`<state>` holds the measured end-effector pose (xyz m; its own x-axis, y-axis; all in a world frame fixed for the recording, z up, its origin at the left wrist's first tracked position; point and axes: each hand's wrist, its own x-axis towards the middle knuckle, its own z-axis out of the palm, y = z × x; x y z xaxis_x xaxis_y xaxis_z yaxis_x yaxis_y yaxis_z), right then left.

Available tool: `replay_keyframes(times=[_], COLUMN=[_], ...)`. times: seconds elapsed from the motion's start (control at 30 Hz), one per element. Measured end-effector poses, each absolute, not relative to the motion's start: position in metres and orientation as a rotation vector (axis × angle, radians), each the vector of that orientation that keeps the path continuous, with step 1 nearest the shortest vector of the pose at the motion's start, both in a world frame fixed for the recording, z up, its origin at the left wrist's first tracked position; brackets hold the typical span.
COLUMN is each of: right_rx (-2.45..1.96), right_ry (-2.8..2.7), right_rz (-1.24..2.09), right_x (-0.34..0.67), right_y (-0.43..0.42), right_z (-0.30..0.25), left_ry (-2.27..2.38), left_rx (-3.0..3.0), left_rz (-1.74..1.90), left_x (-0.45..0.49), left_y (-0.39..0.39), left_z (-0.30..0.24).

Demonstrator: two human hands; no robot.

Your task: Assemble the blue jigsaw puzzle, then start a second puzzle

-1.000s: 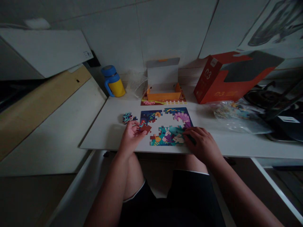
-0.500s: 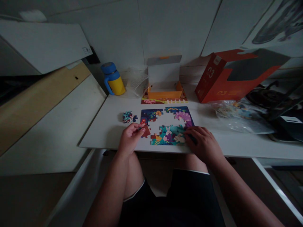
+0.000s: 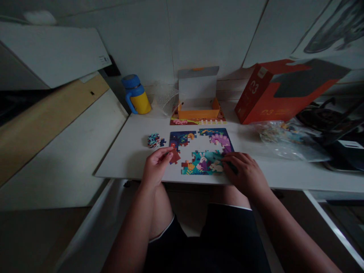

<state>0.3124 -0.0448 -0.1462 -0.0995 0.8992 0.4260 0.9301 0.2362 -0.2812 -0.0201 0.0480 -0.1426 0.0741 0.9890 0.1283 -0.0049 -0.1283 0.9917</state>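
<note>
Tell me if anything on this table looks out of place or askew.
The big orange box lies skewed at the back right. The puzzle has a gap in its middle; the left hand holds one loose piece.

puzzle point(image 3: 202, 151): on table point(image 3: 127, 161), front edge
loose pieces point(image 3: 155, 141): left of puzzle
small box point(image 3: 198, 110): behind puzzle
bottle point(image 3: 137, 96): behind puzzle, leftward
carton point(image 3: 270, 96): behind puzzle, rightward
bag point(image 3: 288, 141): right of puzzle
left hand point(image 3: 155, 168): puzzle's front left, with piece point(image 3: 174, 156)
right hand point(image 3: 245, 172): on puzzle's front right corner
</note>
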Motion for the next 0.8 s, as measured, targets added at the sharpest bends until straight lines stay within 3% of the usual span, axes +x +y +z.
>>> replay_keyframes(times=[0.8], right_rx=[-1.673], right_ry=[-2.003], right_rz=[-0.065], right_x=[0.3124], right_y=[-0.0447], right_z=[-0.145], left_ry=[1.117], left_rx=[1.308], left_rz=[1.233], left_x=[-0.0246], left_y=[0.0469], left_z=[-0.1415])
